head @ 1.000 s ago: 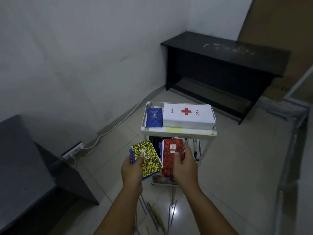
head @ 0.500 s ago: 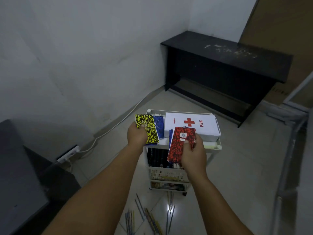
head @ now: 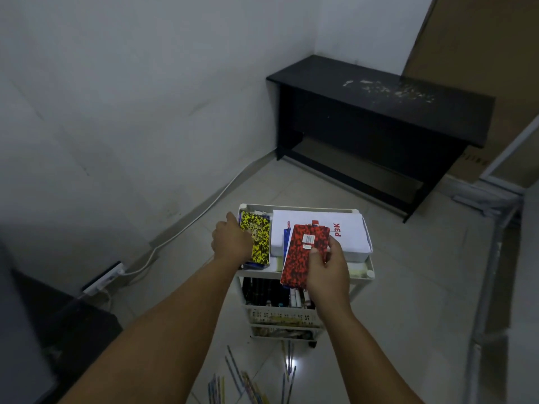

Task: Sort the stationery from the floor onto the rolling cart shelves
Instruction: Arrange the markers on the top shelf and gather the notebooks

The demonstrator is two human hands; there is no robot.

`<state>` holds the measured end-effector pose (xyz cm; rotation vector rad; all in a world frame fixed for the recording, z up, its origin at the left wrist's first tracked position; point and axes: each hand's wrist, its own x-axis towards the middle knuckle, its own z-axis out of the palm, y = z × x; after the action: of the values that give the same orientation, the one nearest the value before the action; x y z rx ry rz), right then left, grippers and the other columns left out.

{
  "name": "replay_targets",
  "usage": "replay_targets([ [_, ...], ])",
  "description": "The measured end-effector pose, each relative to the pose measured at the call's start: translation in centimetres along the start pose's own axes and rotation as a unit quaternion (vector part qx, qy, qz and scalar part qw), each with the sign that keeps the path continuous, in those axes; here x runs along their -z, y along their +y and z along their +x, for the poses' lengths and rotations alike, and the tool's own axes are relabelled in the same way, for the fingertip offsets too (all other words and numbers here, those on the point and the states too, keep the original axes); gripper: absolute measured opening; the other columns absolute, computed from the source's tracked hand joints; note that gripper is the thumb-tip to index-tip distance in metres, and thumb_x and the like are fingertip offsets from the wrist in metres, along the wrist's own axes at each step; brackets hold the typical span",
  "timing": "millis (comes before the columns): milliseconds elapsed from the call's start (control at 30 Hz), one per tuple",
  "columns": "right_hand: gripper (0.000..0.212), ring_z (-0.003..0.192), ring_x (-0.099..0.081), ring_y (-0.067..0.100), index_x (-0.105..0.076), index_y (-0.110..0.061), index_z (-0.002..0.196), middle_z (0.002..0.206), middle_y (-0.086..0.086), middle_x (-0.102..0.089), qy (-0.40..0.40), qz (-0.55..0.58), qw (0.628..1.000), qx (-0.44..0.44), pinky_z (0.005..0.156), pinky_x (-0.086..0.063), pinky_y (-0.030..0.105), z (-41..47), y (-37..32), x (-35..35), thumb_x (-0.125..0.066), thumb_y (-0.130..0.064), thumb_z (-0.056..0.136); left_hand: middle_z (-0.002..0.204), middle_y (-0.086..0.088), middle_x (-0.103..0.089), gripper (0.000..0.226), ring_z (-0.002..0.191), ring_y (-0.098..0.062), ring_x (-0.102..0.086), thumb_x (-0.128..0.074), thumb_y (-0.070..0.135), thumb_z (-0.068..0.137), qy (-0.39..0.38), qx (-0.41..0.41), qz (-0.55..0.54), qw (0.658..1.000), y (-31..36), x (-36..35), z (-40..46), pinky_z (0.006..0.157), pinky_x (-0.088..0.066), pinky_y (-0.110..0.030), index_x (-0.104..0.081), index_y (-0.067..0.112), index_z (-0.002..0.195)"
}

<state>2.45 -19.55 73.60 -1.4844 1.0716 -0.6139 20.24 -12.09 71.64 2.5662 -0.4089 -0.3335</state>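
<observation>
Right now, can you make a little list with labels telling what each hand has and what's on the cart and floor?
left hand: lowering yellow notebook onto cart top shelf
right hand: holds red notebook, a blue one behind it
top shelf: white P3K box
lower shelves: pens and markers
floor: loose pencils

Since a second ago we move the yellow notebook (head: 256, 237) out from in front of us with our left hand (head: 232, 243) onto the cart's top shelf (head: 368, 268), over the blue notebook there. Our right hand (head: 328, 268) lifts the red notebook (head: 304, 255) over the shelf's near edge.
</observation>
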Motion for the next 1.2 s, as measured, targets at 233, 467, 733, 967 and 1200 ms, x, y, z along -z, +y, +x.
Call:
replay_targets([
  [233,0.03,0.092,-0.066,0.015,-0.047,-0.037,0.128,0.102,-0.006,-0.067,-0.002,0.016,1.0,-0.016,0.081,-0.058,0.044,0.7,-0.2,-0.3,-0.047,-0.031,0.099,0.108,-0.007,-0.063,0.03,0.102,-0.028,-0.05,-0.058,0.039,0.089,0.096,-0.146,0.147,0.974,-1.1,-1.4,-2.2,0.081,-0.042,-0.039,-0.063,0.013,0.104],
  [467,0.028,0.089,-0.067,0.014,-0.048,-0.041,0.123,0.099,-0.008,-0.066,-0.01,0.046,0.998,-0.039,0.08,-0.058,0.044,0.7,-0.6,-0.5,-0.049,-0.03,0.098,0.115,-0.009,-0.053,0.034,0.107,-0.027,-0.043,-0.052,0.038,0.094,0.109,-0.132,0.128,0.977,-1.6,-1.1,-3.0,0.086,-0.038,-0.037,-0.063,0.015,0.115],
  [733,0.022,0.085,-0.071,0.019,-0.058,-0.037,0.108,0.099,0.001,-0.072,-0.052,0.136,0.988,-0.044,0.078,-0.059,0.046,0.3,-1.4,-2.2,-0.055,-0.019,0.097,0.079,-0.001,-0.073,0.03,0.076,-0.019,-0.07,-0.054,0.042,0.094,-0.101,-0.089,-0.272,0.953,0.8,1.5,-6.3,0.072,-0.057,-0.037,-0.072,0.019,0.089],
  [967,0.035,0.085,-0.064,0.004,-0.052,-0.028,0.132,0.091,-0.013,-0.067,-0.077,0.031,0.997,-0.01,0.071,-0.053,0.026,0.1,-1.6,-2.5,-0.054,-0.033,0.097,0.091,-0.007,-0.074,0.025,0.083,-0.023,-0.072,-0.066,0.008,0.088,-0.064,0.029,-0.463,0.883,0.1,1.5,-5.5,0.077,-0.059,-0.039,-0.068,0.022,0.108],
  [1200,0.035,0.108,-0.054,0.019,-0.056,-0.028,0.127,0.11,-0.009,-0.066,0.017,-0.329,0.939,0.1,0.103,-0.034,0.043,-0.4,1.8,-0.4,-0.053,-0.035,0.093,0.092,-0.005,-0.07,0.021,0.087,-0.024,-0.065,-0.058,0.016,0.092,0.071,0.093,-0.303,0.946,-0.7,1.2,-3.2,0.078,-0.052,-0.031,-0.071,0.013,0.107],
])
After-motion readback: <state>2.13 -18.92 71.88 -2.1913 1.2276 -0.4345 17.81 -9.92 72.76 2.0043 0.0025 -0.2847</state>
